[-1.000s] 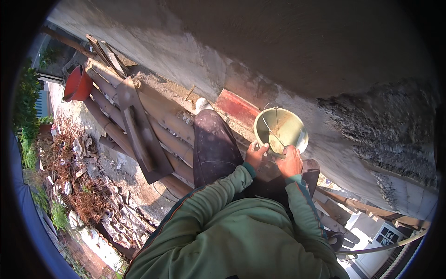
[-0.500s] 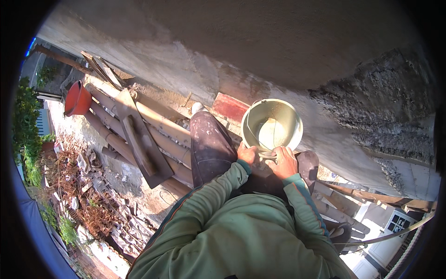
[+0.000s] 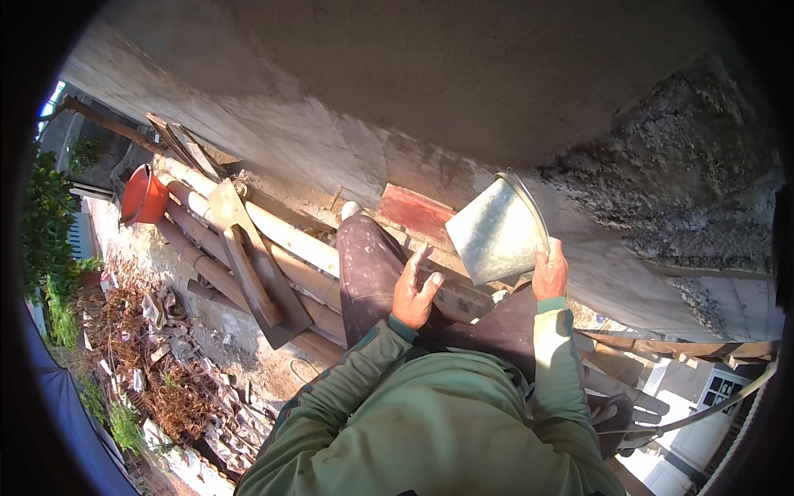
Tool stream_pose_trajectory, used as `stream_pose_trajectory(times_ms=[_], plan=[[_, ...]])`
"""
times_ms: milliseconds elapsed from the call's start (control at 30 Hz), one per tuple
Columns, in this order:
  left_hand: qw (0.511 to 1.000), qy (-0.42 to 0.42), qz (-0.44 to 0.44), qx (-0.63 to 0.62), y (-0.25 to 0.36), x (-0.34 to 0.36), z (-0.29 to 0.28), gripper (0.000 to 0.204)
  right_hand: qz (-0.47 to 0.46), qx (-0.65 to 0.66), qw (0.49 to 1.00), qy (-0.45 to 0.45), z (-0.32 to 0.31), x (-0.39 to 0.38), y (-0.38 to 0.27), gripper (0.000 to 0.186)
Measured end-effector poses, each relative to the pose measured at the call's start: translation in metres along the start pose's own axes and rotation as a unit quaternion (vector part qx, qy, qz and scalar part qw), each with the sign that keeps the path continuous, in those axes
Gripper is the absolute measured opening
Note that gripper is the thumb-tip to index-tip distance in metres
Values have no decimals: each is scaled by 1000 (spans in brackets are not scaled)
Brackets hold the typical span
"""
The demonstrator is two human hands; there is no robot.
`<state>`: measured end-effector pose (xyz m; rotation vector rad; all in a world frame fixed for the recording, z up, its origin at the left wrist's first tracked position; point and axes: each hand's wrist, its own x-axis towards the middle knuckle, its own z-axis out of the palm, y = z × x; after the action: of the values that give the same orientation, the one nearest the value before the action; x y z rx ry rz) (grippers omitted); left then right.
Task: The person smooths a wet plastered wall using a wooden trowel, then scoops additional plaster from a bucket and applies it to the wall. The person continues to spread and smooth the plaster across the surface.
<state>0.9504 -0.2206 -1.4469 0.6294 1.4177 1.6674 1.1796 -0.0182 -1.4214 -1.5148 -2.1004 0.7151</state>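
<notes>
A pale grey-green bucket (image 3: 498, 233) is tipped on its side in front of me, its mouth turned right toward the wall. My right hand (image 3: 550, 271) grips the bucket by its rim. Apart from it, my left hand (image 3: 415, 289) is raised over my lap with thumb and fingers spread, holding nothing. Left of my knee, a plastering float (image 3: 256, 273) with a long wooden handle rests across the bamboo poles. Behind the bucket lies a flat red board (image 3: 418, 212). The inside of the bucket is hidden.
A cement wall (image 3: 347, 124) runs along the far side, with a rough dark patch (image 3: 678, 174) at right. An orange bucket (image 3: 145, 197) stands at the left end of the bamboo poles (image 3: 285, 227). Rubble and dry brush (image 3: 178, 380) lie below left. A rope (image 3: 736, 438) hangs lower right.
The bucket has turned from mouth up to lying on its side, mouth to the right. My left hand has let go and drawn left; my right hand has shifted right along with the rim.
</notes>
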Motion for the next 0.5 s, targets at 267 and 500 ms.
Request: stream_pose_trajectory(times_ms=[267, 500], plan=[[997, 39, 15, -60, 14, -4, -26, 56, 65, 205, 952, 219, -108, 11, 79, 59], [999, -10, -22, -26, 7, 11, -26, 57, 214, 500, 716, 438, -217, -39, 120, 77]])
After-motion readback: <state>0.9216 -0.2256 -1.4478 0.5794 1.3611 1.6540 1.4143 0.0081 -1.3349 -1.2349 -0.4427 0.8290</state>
